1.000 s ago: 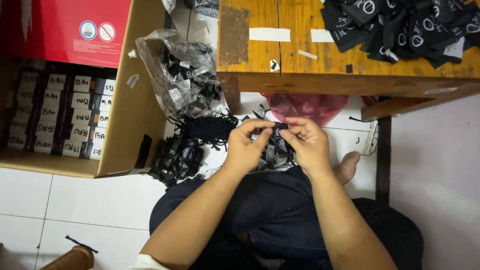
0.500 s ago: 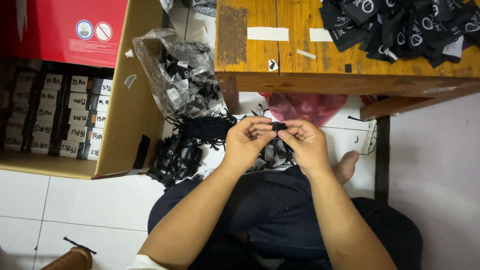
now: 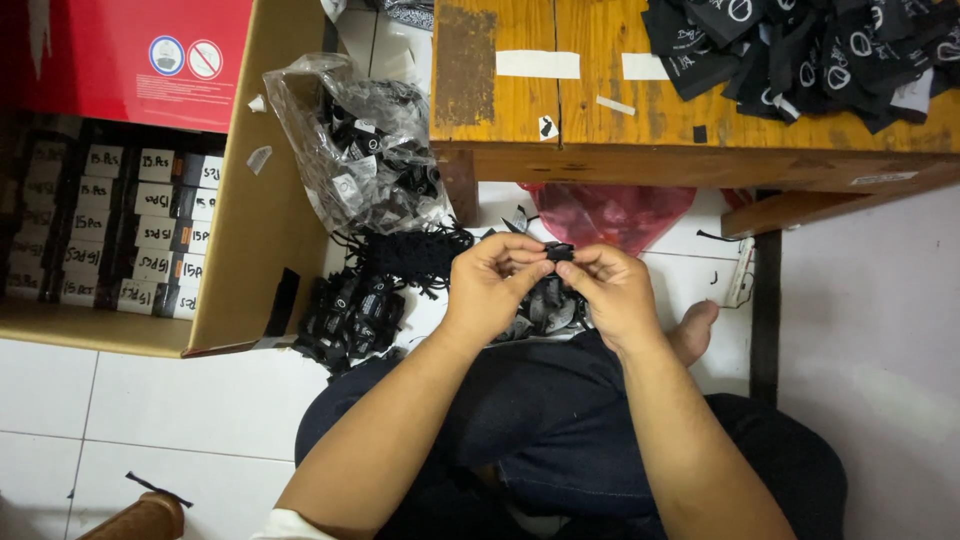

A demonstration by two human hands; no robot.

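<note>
Both hands pinched on one small black label, held over the lap.

Left hand (image 3: 490, 285) and right hand (image 3: 610, 290) meet fingertip to fingertip, nipping the black label (image 3: 559, 251), a tiny folded dark scrap. Beyond lie loose black labels (image 3: 350, 315) on the floor, far left a clear bag (image 3: 350, 150), then the wooden table (image 3: 520, 110).

One cardboard box (image 3: 240, 200), one plastic bag (image 3: 350, 150), one wooden table (image 3: 600, 120).

place: garment-label packing workshop | cues: boxed bundles (image 3: 120, 225), label pile (image 3: 810, 50), workbench (image 3: 600, 120)
</note>
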